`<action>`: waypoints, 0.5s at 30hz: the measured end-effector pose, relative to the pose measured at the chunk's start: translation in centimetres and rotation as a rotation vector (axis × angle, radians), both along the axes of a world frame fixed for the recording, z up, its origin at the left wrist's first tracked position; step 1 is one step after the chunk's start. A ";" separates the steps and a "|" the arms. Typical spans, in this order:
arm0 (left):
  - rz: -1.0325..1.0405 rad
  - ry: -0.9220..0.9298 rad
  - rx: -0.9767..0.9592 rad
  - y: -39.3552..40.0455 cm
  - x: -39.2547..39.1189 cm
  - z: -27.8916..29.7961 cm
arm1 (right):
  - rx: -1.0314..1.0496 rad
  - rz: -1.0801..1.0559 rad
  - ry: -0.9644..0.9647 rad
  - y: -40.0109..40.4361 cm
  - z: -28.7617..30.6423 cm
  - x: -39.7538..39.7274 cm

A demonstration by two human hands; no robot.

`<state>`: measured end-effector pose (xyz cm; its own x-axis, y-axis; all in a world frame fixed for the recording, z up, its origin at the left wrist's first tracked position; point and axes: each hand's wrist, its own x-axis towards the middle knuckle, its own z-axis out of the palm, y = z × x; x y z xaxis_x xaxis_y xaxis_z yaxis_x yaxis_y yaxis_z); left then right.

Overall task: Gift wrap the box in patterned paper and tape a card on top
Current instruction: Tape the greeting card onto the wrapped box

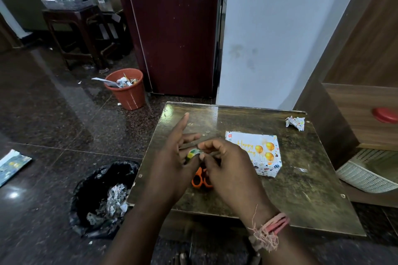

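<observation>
Tape roll pinched between my left hand and right hand; wrapped box with card on table, just right; scissors half hidden beneath.

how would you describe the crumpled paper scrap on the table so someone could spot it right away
Start at the dark wooden table and go to its far right corner. The crumpled paper scrap lies there alone, beyond the wrapped box; unlike the flat-sided box, it is a small wrinkled wad.

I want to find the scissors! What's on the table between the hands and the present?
In the head view nothing lies between the right hand and the present, just bare table. The orange scissors peek out under the hands.
</observation>
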<state>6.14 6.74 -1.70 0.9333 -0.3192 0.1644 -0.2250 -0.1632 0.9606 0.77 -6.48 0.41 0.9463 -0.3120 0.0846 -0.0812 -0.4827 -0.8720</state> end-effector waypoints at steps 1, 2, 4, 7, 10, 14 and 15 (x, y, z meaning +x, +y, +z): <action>-0.036 0.019 -0.025 -0.1 -0.1 0.1 | 0.036 -0.023 0.000 -0.1 0.0 0.0; -0.072 0.050 -0.061 -0.1 -0.2 0.2 | 0.078 -0.047 -0.005 -0.3 0.1 0.1; -0.138 0.141 -0.174 -0.1 -0.3 0.4 | 0.153 -0.082 -0.020 -0.5 0.2 0.1; -0.203 0.229 -0.344 -0.1 -0.2 0.8 | 0.249 -0.094 -0.041 -0.7 0.5 0.1; -0.260 0.288 -0.423 0.1 0.1 1.0 | 0.390 -0.078 -0.071 -0.7 1.0 0.1; -0.309 0.332 -0.449 0.2 0.3 1.0 | 0.466 -0.055 -0.091 -0.6 1.1 0.1; -0.304 0.341 -0.448 0.2 0.5 0.9 | 0.467 -0.049 -0.092 -0.5 1.1 0.1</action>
